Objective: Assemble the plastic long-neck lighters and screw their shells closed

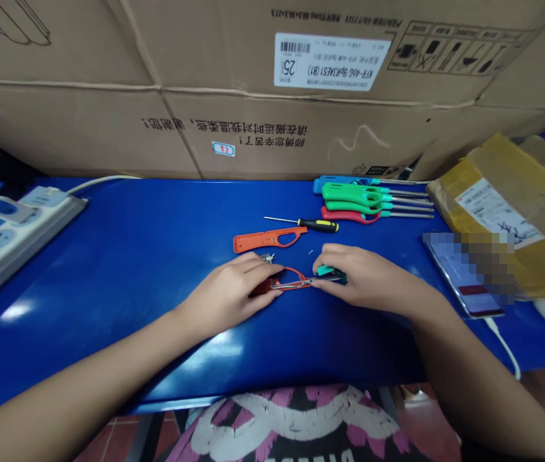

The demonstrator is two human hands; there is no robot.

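On the blue table (147, 256), my left hand (233, 292) presses down on the red half-shell of an opened lighter (286, 282), fingers closed over its handle end. My right hand (363, 276) pinches a teal piece (326, 271) at the lighter's other end, where a thin metal part sticks out. Just beyond lies a separate orange shell half (269, 240). A small screwdriver (311, 224) with a black and yellow handle rests behind it.
Several long-nosed lighters, blue, green and red (368, 199), lie stacked at the back right. A power strip (7, 231) sits at the left, a phone (465, 273) and a yellow parcel (508, 205) at the right. Cardboard boxes (253, 83) wall off the back.
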